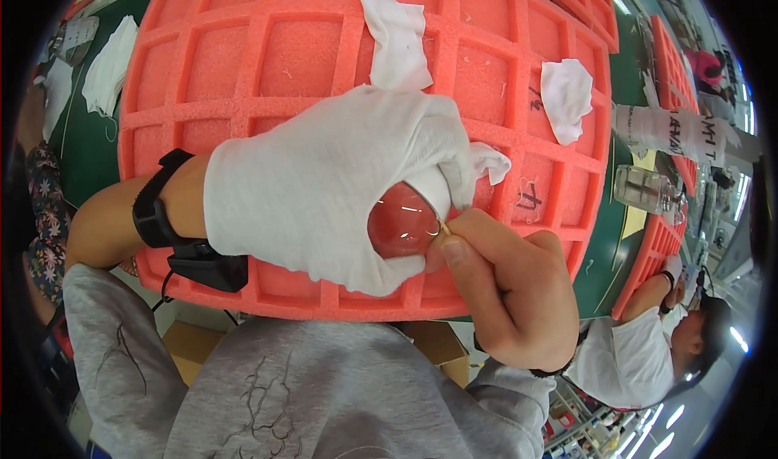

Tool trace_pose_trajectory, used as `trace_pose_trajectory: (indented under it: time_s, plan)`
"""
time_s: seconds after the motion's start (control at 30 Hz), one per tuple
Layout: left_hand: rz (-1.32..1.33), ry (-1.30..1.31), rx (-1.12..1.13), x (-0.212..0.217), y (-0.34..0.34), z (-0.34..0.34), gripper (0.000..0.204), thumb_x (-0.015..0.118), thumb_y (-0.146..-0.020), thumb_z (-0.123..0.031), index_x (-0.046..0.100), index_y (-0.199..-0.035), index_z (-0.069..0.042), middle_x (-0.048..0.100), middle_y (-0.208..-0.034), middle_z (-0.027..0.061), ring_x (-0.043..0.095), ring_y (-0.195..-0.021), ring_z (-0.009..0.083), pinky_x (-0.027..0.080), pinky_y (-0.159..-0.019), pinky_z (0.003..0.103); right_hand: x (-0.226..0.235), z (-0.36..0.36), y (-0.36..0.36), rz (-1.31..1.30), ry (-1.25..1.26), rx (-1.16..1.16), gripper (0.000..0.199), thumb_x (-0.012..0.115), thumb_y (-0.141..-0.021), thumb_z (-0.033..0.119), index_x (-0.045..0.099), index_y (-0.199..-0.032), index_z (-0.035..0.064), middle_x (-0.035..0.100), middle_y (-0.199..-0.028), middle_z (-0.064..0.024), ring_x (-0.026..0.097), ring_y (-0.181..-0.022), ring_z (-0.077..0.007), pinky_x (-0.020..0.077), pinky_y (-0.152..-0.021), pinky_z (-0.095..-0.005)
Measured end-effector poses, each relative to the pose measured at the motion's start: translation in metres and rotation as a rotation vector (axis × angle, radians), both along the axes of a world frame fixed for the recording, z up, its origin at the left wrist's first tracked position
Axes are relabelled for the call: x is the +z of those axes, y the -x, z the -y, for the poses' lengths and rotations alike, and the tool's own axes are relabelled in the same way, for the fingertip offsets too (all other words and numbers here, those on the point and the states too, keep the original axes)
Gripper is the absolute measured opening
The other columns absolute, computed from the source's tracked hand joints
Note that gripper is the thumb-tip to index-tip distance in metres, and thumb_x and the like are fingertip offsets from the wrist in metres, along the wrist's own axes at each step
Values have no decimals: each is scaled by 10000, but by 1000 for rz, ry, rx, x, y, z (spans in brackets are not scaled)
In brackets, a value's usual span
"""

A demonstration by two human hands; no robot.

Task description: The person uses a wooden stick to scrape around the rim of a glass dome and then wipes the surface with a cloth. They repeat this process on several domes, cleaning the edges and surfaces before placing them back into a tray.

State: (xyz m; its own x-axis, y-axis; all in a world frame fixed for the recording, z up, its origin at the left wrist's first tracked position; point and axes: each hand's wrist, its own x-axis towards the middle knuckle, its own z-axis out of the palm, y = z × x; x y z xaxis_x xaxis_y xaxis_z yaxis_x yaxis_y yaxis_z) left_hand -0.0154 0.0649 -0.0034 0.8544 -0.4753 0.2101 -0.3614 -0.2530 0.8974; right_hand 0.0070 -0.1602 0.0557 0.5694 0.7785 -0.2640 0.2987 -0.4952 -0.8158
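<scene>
So the left hand [324, 183] is in a white cotton glove and it's wrapped around a small clear glass lens [403, 222], a round domed piece that looks reddish because the tray colour shows through it. The gloved fingers curl over the top and the thumb side cups it from below, so that hand is closed on the lens. The piece sits right in the middle of the view, held just above the near edge of a big orange-red foam tray [267, 54] with a grid of square pockets. Its domed face points up toward the camera; being round, it has no real long axis to speak of.

The right hand [502, 285] is bare and pinched shut, thumb and forefinger gripping a thin pale stick [443, 227] whose tip touches the lens's right edge. The stick runs roughly up-left from the fingertips.

A couple of white cloths [395, 38] lie in the tray pockets, another [566, 96] further right. A black wrist strap [154, 208] sits on the left wrist. Another person in white is at the lower right.
</scene>
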Motion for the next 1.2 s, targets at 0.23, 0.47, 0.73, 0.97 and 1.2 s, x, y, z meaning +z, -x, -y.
trace_pose_trajectory:
  time_s: [0.23, 0.47, 0.73, 0.97, 1.2]
  plan:
    - [35, -45, 31, -1, 3, 3, 393, 837, -617, -133, 652, -965, -128, 622, -982, 65, 603, -866, 303, 492, -737, 398, 5, -8, 1, 25, 33, -21, 171, 526, -993, 42, 628, -862, 2, 638, -672, -78, 508, -445, -210, 368, -468, -312]
    - [50, -72, 20, 0, 2, 4, 398, 830, -617, -131, 656, -975, -130, 621, -980, 69, 595, -867, 309, 492, -740, 403, -4, -11, 4, 102, -42, -27, 67, 588, -968, 63, 589, -912, 25, 564, -585, -128, 537, -462, -318, 384, -448, -417]
    - [-38, -15, 21, 6, 3, -2, 404, 836, -610, -128, 653, -971, -129, 620, -980, 66, 597, -870, 304, 493, -749, 397, 0, -2, -1, 26, -6, 19, 169, 517, -1000, 37, 627, -875, 11, 623, -664, -70, 507, -447, -218, 364, -467, -327]
    - [36, -42, 36, 1, 6, 3, 438, 835, -605, -114, 644, -999, -123, 617, -981, 67, 601, -877, 308, 492, -755, 397, 5, -5, 2, 29, 51, 18, 164, 520, -1006, 48, 621, -883, 6, 627, -672, -78, 514, -459, -242, 369, -473, -332]
    - [84, -137, 73, 0, 4, 5, 463, 832, -605, -105, 634, -1023, -116, 613, -969, 76, 601, -879, 314, 494, -738, 403, 4, -13, 2, 128, 75, 6, 156, 523, -1013, 62, 613, -904, -3, 637, -674, -90, 516, -462, -269, 374, -470, -345]
